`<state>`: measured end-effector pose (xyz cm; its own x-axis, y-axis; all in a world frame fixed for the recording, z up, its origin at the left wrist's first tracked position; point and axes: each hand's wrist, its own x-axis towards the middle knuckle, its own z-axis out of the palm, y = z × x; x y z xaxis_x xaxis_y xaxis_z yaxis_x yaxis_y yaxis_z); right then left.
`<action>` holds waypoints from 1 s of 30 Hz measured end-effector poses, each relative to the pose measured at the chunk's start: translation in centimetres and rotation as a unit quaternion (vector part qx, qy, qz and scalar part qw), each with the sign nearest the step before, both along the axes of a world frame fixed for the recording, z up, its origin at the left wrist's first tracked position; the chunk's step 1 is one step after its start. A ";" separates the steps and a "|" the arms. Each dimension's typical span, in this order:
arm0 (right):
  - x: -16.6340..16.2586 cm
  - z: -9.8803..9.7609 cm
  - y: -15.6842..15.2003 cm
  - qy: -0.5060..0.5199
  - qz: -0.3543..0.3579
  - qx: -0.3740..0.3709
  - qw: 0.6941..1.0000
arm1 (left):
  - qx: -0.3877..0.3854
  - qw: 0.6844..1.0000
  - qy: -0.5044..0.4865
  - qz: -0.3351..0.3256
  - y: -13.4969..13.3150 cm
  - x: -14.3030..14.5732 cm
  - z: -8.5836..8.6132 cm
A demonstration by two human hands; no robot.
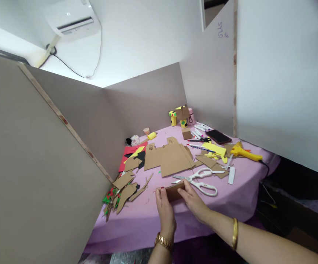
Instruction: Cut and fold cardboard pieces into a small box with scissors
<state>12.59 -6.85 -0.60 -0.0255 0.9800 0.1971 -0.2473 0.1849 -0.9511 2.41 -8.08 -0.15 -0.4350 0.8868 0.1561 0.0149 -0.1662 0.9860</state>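
Both hands grip a small brown cardboard piece (174,191) at the near edge of the table covered in a lilac cloth (148,220). My left hand (164,207), with a gold watch on its wrist, pinches the piece's left end. My right hand (193,201), with a gold bangle on its wrist, holds the right end with fingers closed on it. White-handled scissors (200,180) lie just beyond my right hand. A large flat cardboard cut-out (170,157) lies further back in the middle.
Cardboard scraps (126,187) and red, yellow and black paper (134,154) lie at the left. At the right are a yellow glue gun (244,152), a phone (218,136), markers (200,130) and a small cardboard figure (181,115). Grey partition boards (51,154) enclose the table.
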 end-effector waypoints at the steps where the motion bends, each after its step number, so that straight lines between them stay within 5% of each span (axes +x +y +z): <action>1: 0.0 0.1 0.0 0.004 0.000 0.003 1.000 | -0.003 1.000 -0.002 0.002 0.0 0.0 0.1; 6: 0.7 1.5 -0.7 0.036 0.015 0.007 0.999 | -0.018 1.000 -0.013 -0.010 -0.8 0.4 1.4; 12: 2.7 4.0 -2.9 0.094 0.056 -0.035 0.993 | -0.019 0.983 -0.016 -0.179 -2.6 -0.3 4.1; 16: 3.3 4.7 -4.3 0.121 0.081 -0.069 0.987 | -0.032 0.974 -0.038 -0.223 -3.5 -0.3 4.4; 24: 3.6 4.6 -5.5 0.088 0.081 -0.091 0.989 | -0.048 0.965 -0.106 -0.237 -4.4 0.6 3.0; 30: 4.8 4.3 -4.8 -0.050 0.084 -0.034 0.995 | -0.073 0.970 -0.151 -0.177 -4.7 0.8 2.6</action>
